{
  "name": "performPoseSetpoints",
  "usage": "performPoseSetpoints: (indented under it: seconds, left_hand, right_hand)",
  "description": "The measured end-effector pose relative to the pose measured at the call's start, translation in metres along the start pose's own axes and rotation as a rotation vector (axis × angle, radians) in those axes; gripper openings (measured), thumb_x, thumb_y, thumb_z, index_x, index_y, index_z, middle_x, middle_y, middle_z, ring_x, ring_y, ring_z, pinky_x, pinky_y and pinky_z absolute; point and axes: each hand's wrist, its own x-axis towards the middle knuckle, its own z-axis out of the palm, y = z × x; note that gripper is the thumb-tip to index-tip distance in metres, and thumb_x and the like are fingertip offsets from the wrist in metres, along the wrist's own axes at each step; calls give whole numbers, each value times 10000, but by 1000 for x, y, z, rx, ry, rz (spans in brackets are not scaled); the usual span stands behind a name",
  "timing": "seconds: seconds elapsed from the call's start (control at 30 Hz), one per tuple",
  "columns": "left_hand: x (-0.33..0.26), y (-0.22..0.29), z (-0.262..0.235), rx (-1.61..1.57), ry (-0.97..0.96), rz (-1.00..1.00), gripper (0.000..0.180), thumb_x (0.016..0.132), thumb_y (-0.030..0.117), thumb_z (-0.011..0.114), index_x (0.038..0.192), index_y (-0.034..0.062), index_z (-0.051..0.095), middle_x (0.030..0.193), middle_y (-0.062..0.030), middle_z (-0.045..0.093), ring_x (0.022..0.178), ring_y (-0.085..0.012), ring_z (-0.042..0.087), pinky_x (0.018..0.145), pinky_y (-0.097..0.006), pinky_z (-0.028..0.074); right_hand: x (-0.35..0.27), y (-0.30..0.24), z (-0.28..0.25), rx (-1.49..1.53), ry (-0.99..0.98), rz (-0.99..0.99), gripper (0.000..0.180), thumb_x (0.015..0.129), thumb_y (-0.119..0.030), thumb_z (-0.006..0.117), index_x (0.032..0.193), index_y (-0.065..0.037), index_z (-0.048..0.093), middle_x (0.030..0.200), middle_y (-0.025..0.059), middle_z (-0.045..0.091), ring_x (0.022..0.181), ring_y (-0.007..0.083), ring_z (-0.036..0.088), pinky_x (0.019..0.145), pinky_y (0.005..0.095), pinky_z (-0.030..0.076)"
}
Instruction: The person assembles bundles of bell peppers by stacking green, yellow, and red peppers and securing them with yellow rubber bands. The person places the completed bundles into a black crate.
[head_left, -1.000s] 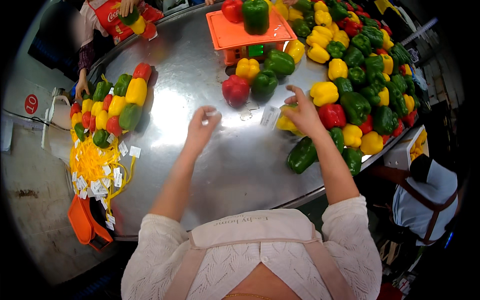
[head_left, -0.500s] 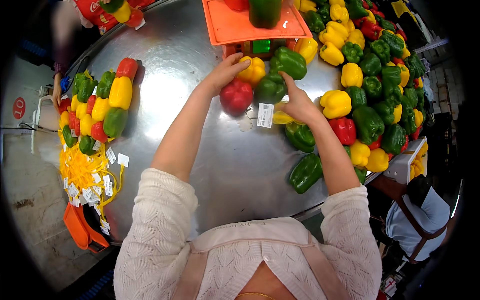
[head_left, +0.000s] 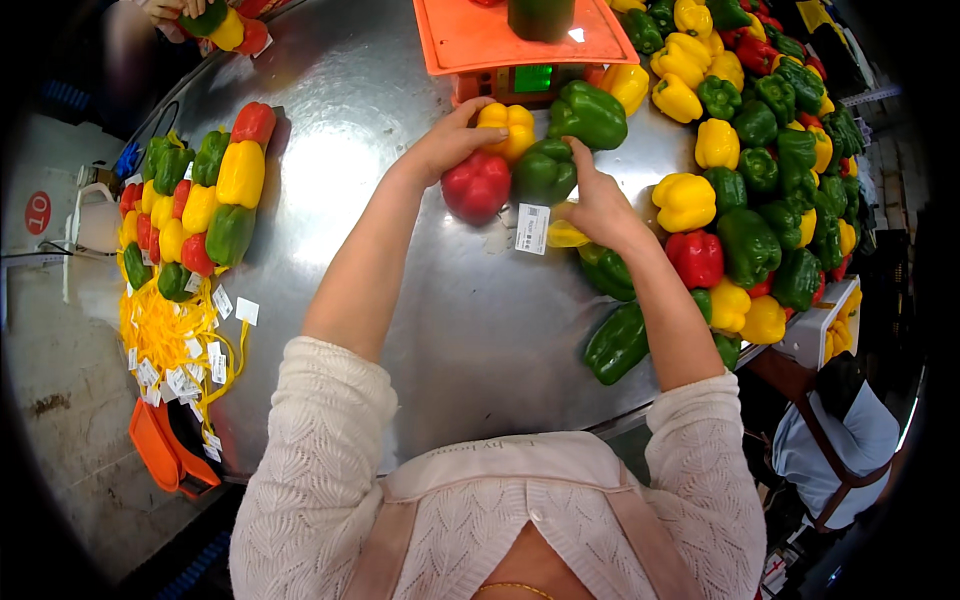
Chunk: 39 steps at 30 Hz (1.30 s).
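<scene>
- While the L hand [head_left: 450, 145] curves half-open round the L side of the yellow pepper [head_left: 510, 130], just on the near side of the orange scale [head_left: 465, 42], can't tell if it's a firm hold or mere touch
- R hand [head_left: 603, 205] also part-open, fingertips at the R side of the near green pepper [head_left: 545, 174]; can't tell if it's got a proper hold
- Red pepper [head_left: 476, 188] lies farther from scale than the yellow one, by L palm; other green pepper [head_left: 588, 115] sits off scale's near R corner
- White tag [head_left: 532, 228] & yellow strip [head_left: 566, 234] are on the near side of scale, farther out than the near green pepper; can't see if R hand pins the strip
- Prob best: cup w/ whole fingers, press evenly from both sides, as smooth round skins may roll
- Keep tag & strip clear of fingers, else they might crease
- Mind other green pepper btwn R hand & scale, easily bumped
</scene>
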Motion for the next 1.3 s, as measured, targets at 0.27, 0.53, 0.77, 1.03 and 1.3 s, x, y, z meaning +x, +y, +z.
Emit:
performPoseSetpoints:
  seconds: [0.27, 0.53, 0.77, 1.03, 1.3]
  left_hand:
    - [-6, 2, 3, -19, 18, 3, 759, 851, 303, 732, 1476, 47, 385, 1373, -173, 523, 1221, -253, 541, 1005, -344, 460]
    - [-8, 6, 4, -36, 21, -23, 749, 853, 293, 732, 1477, 61, 387, 1366, -170, 526, 1209, -252, 546, 996, -352, 469]
    - [-6, 1, 3, 3, 17, 0, 673, 891, 309, 678, 1462, 77, 410, 1344, -114, 530, 1189, -200, 541, 946, -308, 477]
    - [-92, -12, 1, 37, 99, -54, 619, 904, 207, 657, 1460, 95, 408, 1312, -136, 539, 1171, -218, 545, 976, -323, 471]
    - [-321, -64, 43, -117, 323, -53, 601, 910, 86, 598, 1467, 46, 374, 1334, -128, 516, 1231, -236, 516, 1066, -355, 410]
  right_hand:
    - [-1, -3, 1, -27, 4, -1, 908, 766, -76, 721, 1515, -61, 208, 1147, 303, 645, 1094, 464, 614, 916, 454, 501]
    - [0, 3, 5, -31, 48, -67, 909, 753, -68, 731, 1495, -11, 210, 1007, 310, 654, 961, 472, 637, 806, 481, 510]
    - [1, 3, 6, -11, 66, -98, 902, 759, -81, 730, 1493, -7, 211, 1014, 310, 656, 971, 470, 639, 818, 475, 515]
    - [-45, -25, 42, -221, -36, -179, 845, 735, -27, 665, 1462, 34, 239, 849, 283, 665, 816, 465, 652, 727, 528, 512]
    - [-179, -74, 130, -168, -328, -312, 888, 775, -39, 626, 1548, -96, 193, 1069, 255, 619, 825, 431, 658, 683, 518, 528]
